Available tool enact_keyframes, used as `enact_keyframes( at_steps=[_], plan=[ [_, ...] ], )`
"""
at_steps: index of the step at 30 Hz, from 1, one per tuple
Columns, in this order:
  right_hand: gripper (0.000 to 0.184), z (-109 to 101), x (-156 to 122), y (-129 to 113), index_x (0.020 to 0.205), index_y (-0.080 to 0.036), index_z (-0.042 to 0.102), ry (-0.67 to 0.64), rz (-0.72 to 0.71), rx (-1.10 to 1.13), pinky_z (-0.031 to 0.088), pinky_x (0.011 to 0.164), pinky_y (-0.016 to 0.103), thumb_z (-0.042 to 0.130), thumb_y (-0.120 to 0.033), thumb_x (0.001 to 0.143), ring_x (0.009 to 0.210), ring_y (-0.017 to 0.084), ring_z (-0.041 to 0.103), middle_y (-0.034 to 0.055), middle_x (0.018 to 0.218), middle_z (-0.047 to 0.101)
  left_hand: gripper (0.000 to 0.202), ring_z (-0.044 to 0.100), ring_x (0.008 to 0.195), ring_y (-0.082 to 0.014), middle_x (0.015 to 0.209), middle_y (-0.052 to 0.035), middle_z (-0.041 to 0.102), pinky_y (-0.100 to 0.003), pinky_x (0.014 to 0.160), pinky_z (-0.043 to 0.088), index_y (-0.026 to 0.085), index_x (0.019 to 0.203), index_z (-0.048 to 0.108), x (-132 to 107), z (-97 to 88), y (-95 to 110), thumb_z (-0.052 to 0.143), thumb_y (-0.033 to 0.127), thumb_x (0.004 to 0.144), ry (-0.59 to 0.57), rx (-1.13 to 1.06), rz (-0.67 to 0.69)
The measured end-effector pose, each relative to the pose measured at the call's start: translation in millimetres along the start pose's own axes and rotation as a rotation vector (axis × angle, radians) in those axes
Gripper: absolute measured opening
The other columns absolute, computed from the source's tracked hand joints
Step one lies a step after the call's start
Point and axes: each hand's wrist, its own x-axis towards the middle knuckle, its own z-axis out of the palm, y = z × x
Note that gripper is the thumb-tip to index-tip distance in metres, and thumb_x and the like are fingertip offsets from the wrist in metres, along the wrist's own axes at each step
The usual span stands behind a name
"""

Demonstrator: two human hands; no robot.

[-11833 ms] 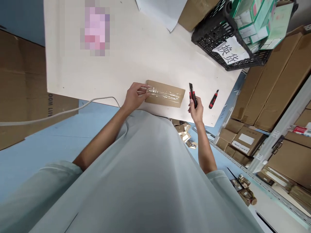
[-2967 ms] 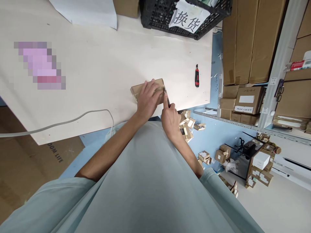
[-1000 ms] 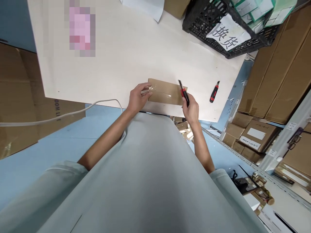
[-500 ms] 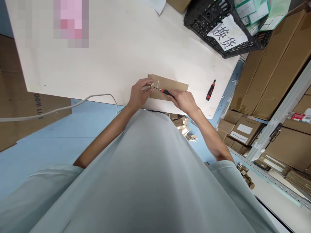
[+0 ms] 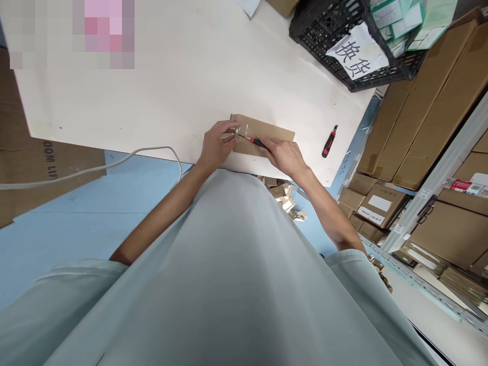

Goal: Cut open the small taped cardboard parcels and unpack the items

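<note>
The right hand (image 5: 287, 156) is closed around a red-and-black utility knife (image 5: 258, 143), its blade slanting over the flat cardboard box (image 5: 269, 131) near the front edge of the white table (image 5: 171, 81). The left hand (image 5: 216, 146) has thumb and fingers at the box's left end, beside the blade tip; whether they pinch it cannot be told. A second knife (image 5: 329, 142) lies to the right, apart from both hands.

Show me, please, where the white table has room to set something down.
Bare tabletop lies between the blurred pink patch and the black crate, with less between the cardboard box and the loose cutter. The box is crowded by the left hand, right hand and held cutter.
</note>
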Motion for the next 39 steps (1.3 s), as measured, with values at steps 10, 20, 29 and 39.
enact_keyframes(
  at_steps=[10,20,29,39],
  plan=[
    [0.058,2,5,-5,0.179,-0.024,0.045,-0.022,0.0,-0.076,0.052,0.091,0.037,0.034,-0.029,0.123,0.116,0.033,0.076,0.0194,0.143,0.078,0.051,0.076,0.132,-0.0311,0.152,-0.0114,0.073,-0.049,0.11,0.071,0.03,0.135,0.079,-1,-0.6,3,0.083,0.064,0.097,0.01,0.017,-0.005],
    [0.07,6,1,-10,0.18,-0.018,0.039,-0.026,-0.001,-0.192,0.055,0.091,0.042,0.04,-0.007,0.111,0.115,0.035,0.077,0.0258,0.141,0.075,0.051,0.075,0.132,-0.0298,0.152,-0.0131,0.073,-0.047,0.111,0.069,0.027,0.139,0.076,1,-0.2,2,0.086,0.055,0.097,0.021,0.041,-0.033],
    [0.069,8,-19,24,0.181,-0.019,0.038,-0.061,0.034,-0.239,0.053,0.087,0.038,0.037,-0.006,0.113,0.118,0.033,0.077,0.0243,0.139,0.076,0.054,0.076,0.13,-0.0297,0.154,-0.013,0.073,-0.044,0.108,0.07,0.027,0.139,0.078,0,-0.2,7,0.089,0.049,0.092,0.052,0.058,-0.088],
    [0.062,39,-60,95,0.172,-0.02,0.049,-0.031,0.111,-0.265,0.044,0.078,0.034,0.039,-0.005,0.113,0.107,0.029,0.077,0.0206,0.127,0.079,0.049,0.078,0.129,-0.0302,0.151,-0.0129,0.076,-0.045,0.108,0.07,0.024,0.137,0.078,-3,2.5,15,0.086,0.034,0.09,0.084,0.097,-0.126]
  ],
)
